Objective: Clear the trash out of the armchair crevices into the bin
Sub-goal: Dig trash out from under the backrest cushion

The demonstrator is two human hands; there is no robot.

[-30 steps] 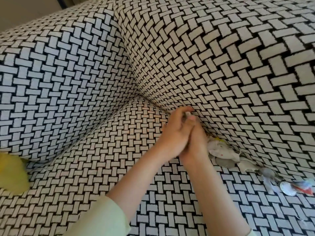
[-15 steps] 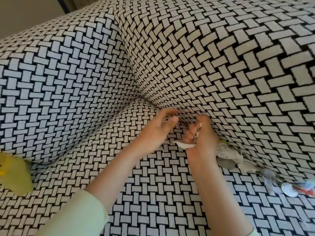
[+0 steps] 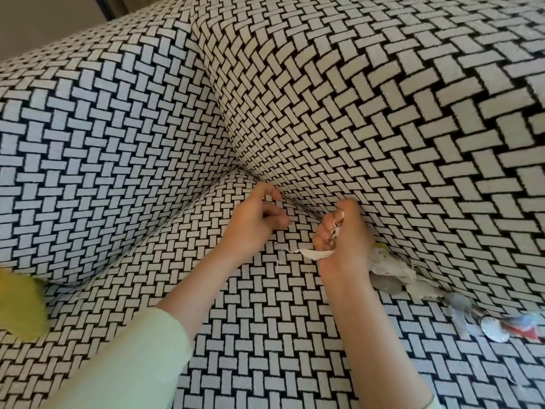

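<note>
The step in hand looks like gathering. The right hand [image 3: 342, 240] is clenched on a bunch of scraps [image 3: 314, 254], with a white tail of paper poking out below the fingers. It sits right at the crevice [image 3: 295, 199] where the seat [image 3: 265, 320] meets the back. The left hand [image 3: 253, 222] hovers just beside it over the seat, fingers loosely curled, holding nothing I can make out.

More trash [image 3: 386, 268] lies wedged along the crevice to the right of the right hand: crumpled paper, then a round white piece [image 3: 495, 330] and a red wrapper [image 3: 528, 329] further along. The bin is out of view (so where the drop goes cannot be told).

The next move, I judge, is one of two: pinch out the crumpled paper with the free left hand, or carry the fistful to the bin without shedding that loose tail.
</note>
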